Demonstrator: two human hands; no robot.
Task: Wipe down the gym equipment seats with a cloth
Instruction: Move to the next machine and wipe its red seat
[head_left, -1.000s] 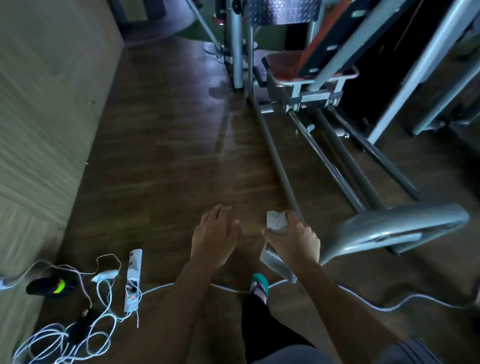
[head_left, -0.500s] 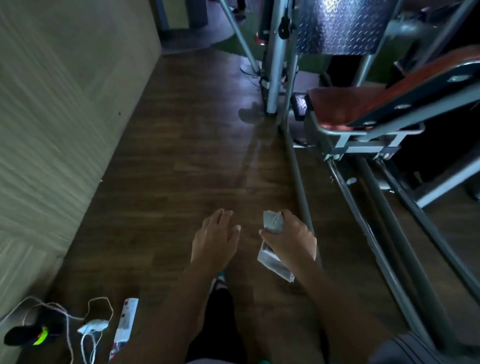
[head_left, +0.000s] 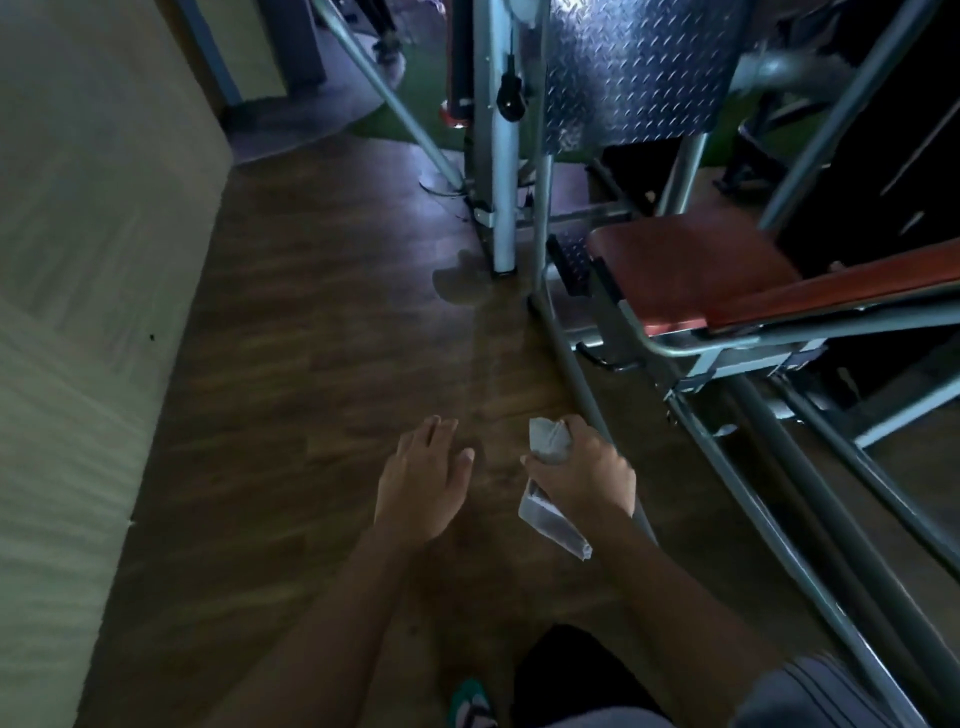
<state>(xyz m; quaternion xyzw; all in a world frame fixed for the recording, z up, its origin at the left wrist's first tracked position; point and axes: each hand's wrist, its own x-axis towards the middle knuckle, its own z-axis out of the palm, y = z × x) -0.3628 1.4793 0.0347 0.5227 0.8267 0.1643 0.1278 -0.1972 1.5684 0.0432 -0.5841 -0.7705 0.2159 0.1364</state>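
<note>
Since the earlier frames the person has walked forward. The power strip and tangle of white cables at the near left have dropped out of view, and the red seat (head_left: 685, 265) of the gym machine, far off a second ago, now sits large at the right, ahead of the hands. The hands themselves have kept their pose.

The right hand (head_left: 584, 475) grips a folded pale cloth (head_left: 548, 441), fingers curled round it so that one end sticks up past the knuckles and the other hangs below the wrist. The left hand (head_left: 423, 480) is empty, fingers straight and loosely spread, palm down over the wooden floor (head_left: 311, 364). Neither hand touches the machine; the right one floats just above a grey frame rail (head_left: 576, 374) that runs along the floor toward the seat.

This looks like the approach step: the cloth is ready but no wiping of this seat has begun. The seat lies farther and to the right, with a slanted red back pad (head_left: 857, 291) rising from its right edge and a diamond-plate panel (head_left: 628, 73) standing beyond. The picture is dim and blurred, so whether the pad is dusty or damp is hard to tell.

The next move probably calls for a step closer and a reach up and right over the rail, laying the cloth flat on the seat's near edge.
</note>
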